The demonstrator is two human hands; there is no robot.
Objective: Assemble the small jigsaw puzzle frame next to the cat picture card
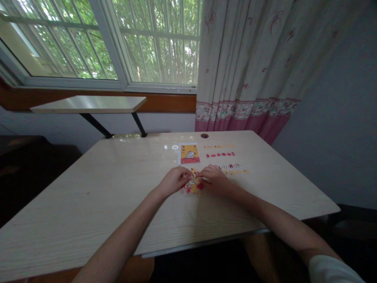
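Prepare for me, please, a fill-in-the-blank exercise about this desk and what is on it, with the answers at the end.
1. In this view, the picture card lies to the ____ of the row of red pieces.
2. The left hand and the right hand are on opposite ____ of the heap of small pieces.
3. Under the raised shelf, exactly ____ dark supports show.

Missing words: left; sides; two.

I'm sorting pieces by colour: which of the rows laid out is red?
The second-farthest row, just right of the picture; the other rows look yellow or mixed.
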